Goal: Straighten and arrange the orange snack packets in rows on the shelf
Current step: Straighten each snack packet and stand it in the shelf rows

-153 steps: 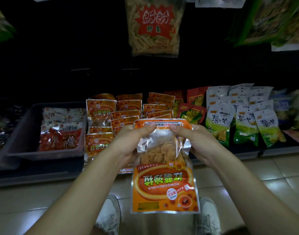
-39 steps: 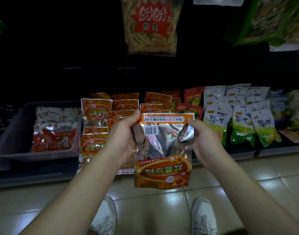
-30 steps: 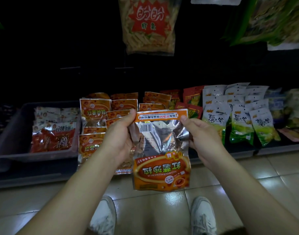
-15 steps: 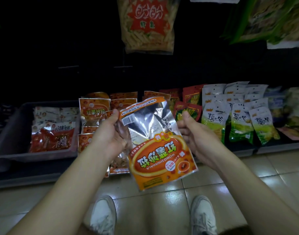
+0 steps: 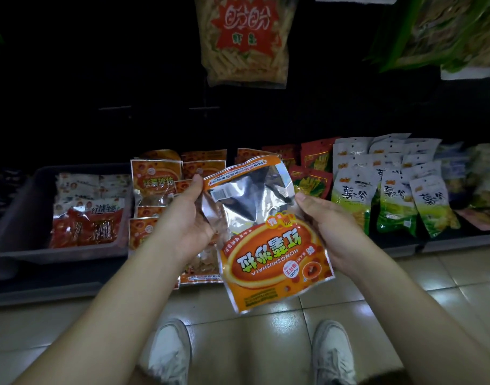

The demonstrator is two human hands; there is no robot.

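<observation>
One orange-and-silver foil snack packet (image 5: pixel 274 254) sits between two grips, the left grip (image 5: pixel 182 226) and the right grip (image 5: pixel 327 232). Behind the left grip lie at least eight more orange foil packets (image 5: pixel 156 176), overlapped so the full count is unclear. Beyond the right grip stand three green-and-white pouches (image 5: pixel 395 204) in a front row, at least six more behind them, and about three red-and-green packets (image 5: pixel 310 184). Left of the left grip is one grey plastic tray (image 5: pixel 21 218). Above the grips hangs one clear bag of pale sticks (image 5: pixel 245 37); below them are two white shoes (image 5: pixel 168 354).

Left hand (image 5: pixel 182 218), right hand (image 5: pixel 327 232) — each grip curled.
</observation>
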